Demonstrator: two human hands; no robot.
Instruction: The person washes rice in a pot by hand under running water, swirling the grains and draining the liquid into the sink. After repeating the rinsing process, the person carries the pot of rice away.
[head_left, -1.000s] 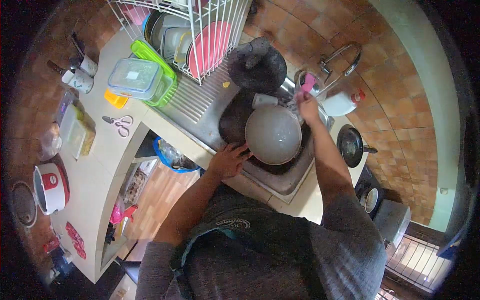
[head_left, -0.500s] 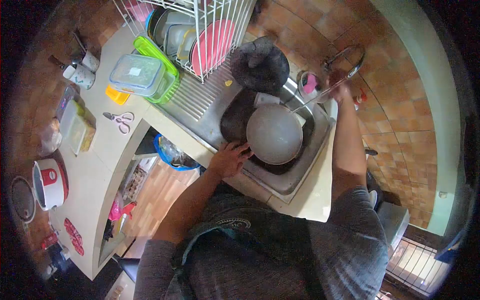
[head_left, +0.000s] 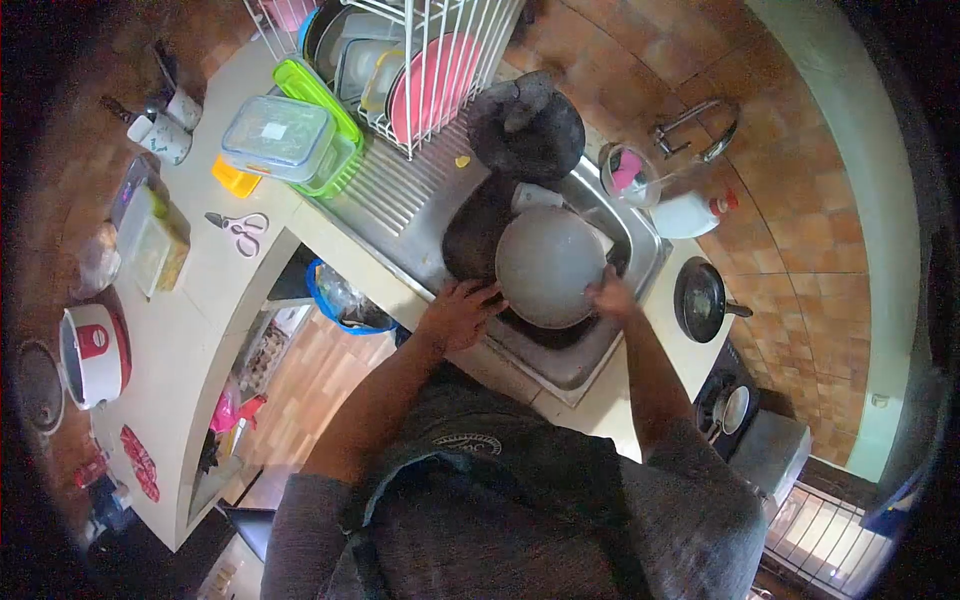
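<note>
Shallow round grey pan [head_left: 547, 268], prob. metal, is over the basin of the stainless-steel sink [head_left: 585, 372]; can't tell if it rests on smth or is held up, nor what's in it, if anything. L hand [head_left: 461, 316] is at the sink's front edge, fingertips at the pan's near-left rim, fingers a bit spread; thumb unclear, so can't tell if it pinches. R hand [head_left: 612, 297] is over the sink's right side, fingers bent in at the pan's right rim; too blurred to say if pressed together or pinching.

To hold it well: keep hands on opp. sides, as here, & level so the rim doesn't tip. Thumb over + fingers under wd be firmer than tips alone, esp. if wet, b/c a smooth rim may slip.

Watch clearance: blackish rounded vessel [head_left: 470, 228] is in the sink's left part, v. close, & small white cup-shaped item [head_left: 535, 195] nr its back, so a careless tilt cd knock either. Big black round wok or lid [head_left: 525, 125] leans at the sink's back edge. Clear round tub [head_left: 645, 190] w/ pink sponge [head_left: 627, 168] & white plastic bottle w/ red cap [head_left: 683, 215] are off the sink's back-right corner.
</note>
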